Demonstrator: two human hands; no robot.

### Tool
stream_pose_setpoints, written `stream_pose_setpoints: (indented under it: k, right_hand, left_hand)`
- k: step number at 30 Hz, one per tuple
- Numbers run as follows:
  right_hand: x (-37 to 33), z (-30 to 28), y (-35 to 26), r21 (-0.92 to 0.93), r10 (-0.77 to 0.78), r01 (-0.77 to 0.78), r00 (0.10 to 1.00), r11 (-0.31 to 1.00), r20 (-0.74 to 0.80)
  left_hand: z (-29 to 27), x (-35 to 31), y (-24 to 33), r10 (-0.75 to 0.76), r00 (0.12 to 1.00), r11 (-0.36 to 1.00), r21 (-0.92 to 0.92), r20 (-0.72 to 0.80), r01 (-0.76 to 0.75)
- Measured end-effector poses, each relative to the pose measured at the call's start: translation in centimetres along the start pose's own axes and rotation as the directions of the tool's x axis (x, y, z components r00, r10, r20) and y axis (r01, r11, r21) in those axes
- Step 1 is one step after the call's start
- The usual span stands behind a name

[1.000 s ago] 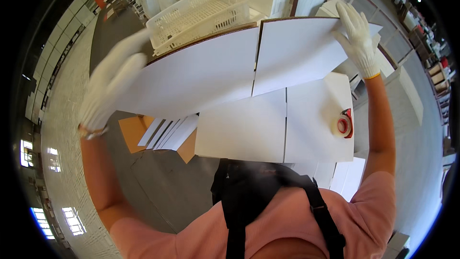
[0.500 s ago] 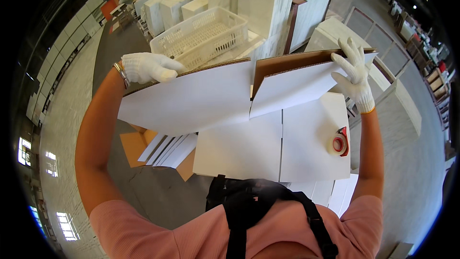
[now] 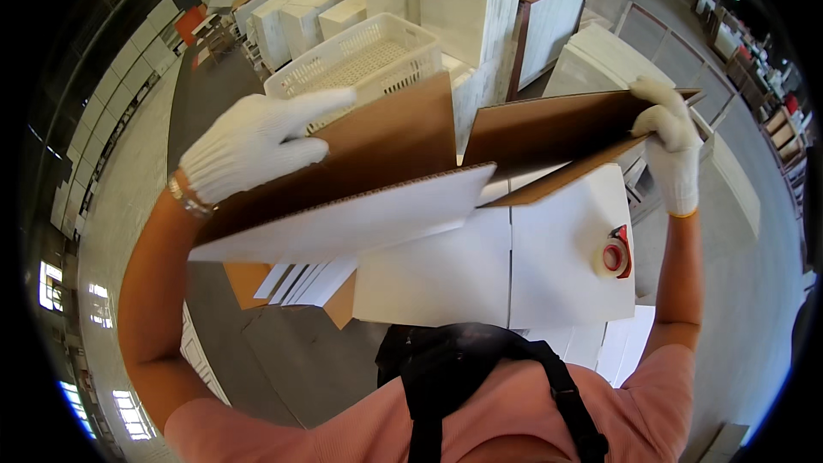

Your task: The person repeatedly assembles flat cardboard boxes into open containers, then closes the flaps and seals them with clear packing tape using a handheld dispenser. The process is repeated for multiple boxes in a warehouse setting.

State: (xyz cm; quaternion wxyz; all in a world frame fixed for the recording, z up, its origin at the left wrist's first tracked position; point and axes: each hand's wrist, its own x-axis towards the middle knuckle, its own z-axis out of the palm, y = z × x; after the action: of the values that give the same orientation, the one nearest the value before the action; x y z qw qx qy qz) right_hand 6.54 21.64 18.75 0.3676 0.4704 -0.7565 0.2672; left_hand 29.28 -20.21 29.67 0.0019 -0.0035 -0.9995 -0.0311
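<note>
A: Where is the box [image 3: 390, 141]?

B: Up between the two hands, over part of the white top [image 3: 437, 279]. I can't tell if box and top touch.

A: What about the left hand [image 3: 253, 141]?

B: It is at the left part of the box, by the edge of the back wall. Thumb and finger are spread wide — I can't tell if they pinch.

A: And the right hand [image 3: 669, 133]?

B: Its fingers are bent round the right end, holding it.

A: Why are the hands so far apart?

B: The box is long, so I think one hand at each side holds it up and lets the walls gape. The brown inside shows that way.

A: Why is the tape [image 3: 613, 257] there?

B: It sits by the right edge of the top — maybe to be close but not in the way.

A: And the basket [image 3: 403, 77]?

B: Behind the box, maybe for the same reason
</note>
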Motion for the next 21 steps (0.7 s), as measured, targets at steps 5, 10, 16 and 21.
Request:
stream_pose_setpoints:
  k: [5, 10, 16, 21]
  right_hand:
    - [1.8, -7.2, 1.5, -0.045, -0.110, 0.109, 0.994, 0.993, -0.020]
    - [-0.1, -8.1, 5.1, 0.346, 0.030, -0.162, 0.934, 0.924, 0.357]
    - [3.5, -2.1, 0.1, 0.343, -0.548, 0.436, 0.739, 0.832, 0.391]
    - [5.3, 3.4, -1.2, 0.343, -0.493, 0.355, 0.589, 0.869, 0.640]
  left_hand:
    - [-3.3, -1.2, 1.3, -0.119, 0.972, 0.985, -0.146, -0.201, 0.090]
    - [-2.4, 0.4, 1.4, -0.212, 0.956, 0.957, -0.243, -0.203, 0.160]
    - [-1.3, 4.1, 0.5, -0.275, 0.944, 0.941, -0.253, -0.183, 0.225]
    - [3.0, 8.9, 1.5, -0.245, 0.968, 0.801, -0.574, -0.058, 0.168]
